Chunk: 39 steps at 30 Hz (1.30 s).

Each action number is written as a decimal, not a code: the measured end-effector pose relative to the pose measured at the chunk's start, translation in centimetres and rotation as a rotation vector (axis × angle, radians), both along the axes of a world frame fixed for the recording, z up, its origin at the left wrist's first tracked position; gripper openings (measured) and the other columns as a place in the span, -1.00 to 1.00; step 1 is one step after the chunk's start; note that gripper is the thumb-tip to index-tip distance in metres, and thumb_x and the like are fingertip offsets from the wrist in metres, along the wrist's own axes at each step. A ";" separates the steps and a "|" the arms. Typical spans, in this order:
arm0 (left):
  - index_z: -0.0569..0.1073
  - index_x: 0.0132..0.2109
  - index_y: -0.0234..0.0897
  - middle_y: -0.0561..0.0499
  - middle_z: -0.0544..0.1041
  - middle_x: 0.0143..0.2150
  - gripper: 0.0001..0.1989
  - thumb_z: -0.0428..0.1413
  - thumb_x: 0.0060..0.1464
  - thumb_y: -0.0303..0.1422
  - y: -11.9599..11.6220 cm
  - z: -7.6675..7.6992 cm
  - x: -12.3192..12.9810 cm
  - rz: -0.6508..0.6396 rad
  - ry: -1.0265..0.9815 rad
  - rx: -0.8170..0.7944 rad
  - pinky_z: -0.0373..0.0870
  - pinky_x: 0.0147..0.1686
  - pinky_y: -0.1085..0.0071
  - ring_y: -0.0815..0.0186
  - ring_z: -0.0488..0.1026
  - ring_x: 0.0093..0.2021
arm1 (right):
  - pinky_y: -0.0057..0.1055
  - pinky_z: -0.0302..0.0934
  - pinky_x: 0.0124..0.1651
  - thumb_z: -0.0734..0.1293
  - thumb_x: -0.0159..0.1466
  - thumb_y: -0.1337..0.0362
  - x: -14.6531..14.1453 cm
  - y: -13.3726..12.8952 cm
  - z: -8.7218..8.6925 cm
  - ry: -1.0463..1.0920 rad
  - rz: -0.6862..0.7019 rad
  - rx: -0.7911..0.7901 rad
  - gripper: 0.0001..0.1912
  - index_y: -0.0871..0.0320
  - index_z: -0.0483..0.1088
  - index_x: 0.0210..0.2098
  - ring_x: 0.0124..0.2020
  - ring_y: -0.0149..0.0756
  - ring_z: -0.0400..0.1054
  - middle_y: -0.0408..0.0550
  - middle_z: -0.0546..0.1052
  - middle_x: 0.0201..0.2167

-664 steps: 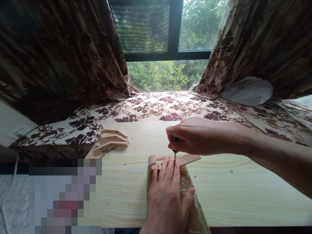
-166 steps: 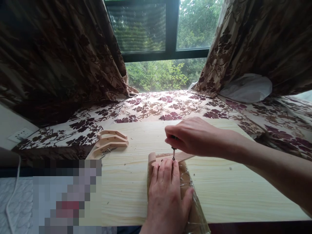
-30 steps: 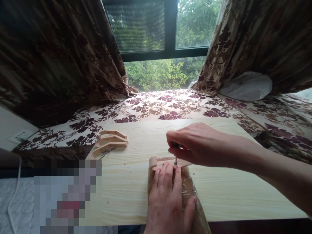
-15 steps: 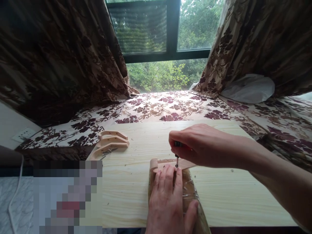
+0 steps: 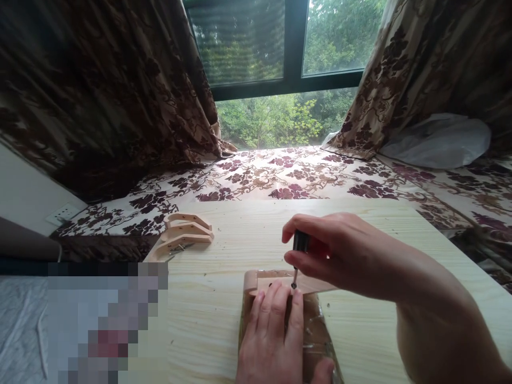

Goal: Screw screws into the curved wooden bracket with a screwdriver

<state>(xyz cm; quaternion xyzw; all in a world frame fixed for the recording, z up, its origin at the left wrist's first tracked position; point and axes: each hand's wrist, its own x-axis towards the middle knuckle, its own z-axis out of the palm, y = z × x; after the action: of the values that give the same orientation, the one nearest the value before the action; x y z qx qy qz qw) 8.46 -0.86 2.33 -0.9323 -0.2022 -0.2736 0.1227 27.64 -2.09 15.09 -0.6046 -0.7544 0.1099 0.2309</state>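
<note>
My right hand (image 5: 344, 250) is closed around the dark handle of a screwdriver (image 5: 301, 241), which stands nearly upright. Its metal shaft points down to a dark screw or hole in a pale, shaped wooden piece (image 5: 316, 284). That piece lies across the far end of a brown block (image 5: 314, 333) wrapped in clear plastic or tape. Flat on the block, my left hand (image 5: 272, 336) stretches its fingers onto the near edge of the wooden piece, beside the screwdriver tip. The tip's exact contact is too small to make out.
Several curved wooden pieces (image 5: 188, 228) with holes stand at the table's left edge, with loose screws (image 5: 180, 248) beside them. The pale wooden table (image 5: 204, 325) meets a ledge with flowered cloth (image 5: 276, 170). A white plastic bag (image 5: 444, 141) lies back right.
My right hand's fingers have loosened and shifted on the handle, so more of it shows, and the wrist is bent higher. The left hand stays on the block. The view has shifted slightly.
</note>
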 end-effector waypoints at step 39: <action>0.21 0.22 -0.45 -0.32 0.36 0.12 -0.30 0.08 0.06 -0.05 -0.1 -0.3 -0.4 -0.004 0.119 0.004 0.48 -0.06 0.10 -0.03 0.33 0.13 | -0.49 -0.07 -0.54 0.25 0.25 0.18 0.5 0.1 -0.8 0.124 0.030 0.091 -0.76 0.18 0.41 -0.46 -0.58 -0.51 0.06 -0.24 0.28 -0.65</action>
<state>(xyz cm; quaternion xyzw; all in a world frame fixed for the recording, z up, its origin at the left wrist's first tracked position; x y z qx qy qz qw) 8.05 -0.98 2.07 -0.9471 -0.1921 -0.2183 0.1360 28.11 -2.01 14.32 -0.5740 -0.7519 0.1163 0.3026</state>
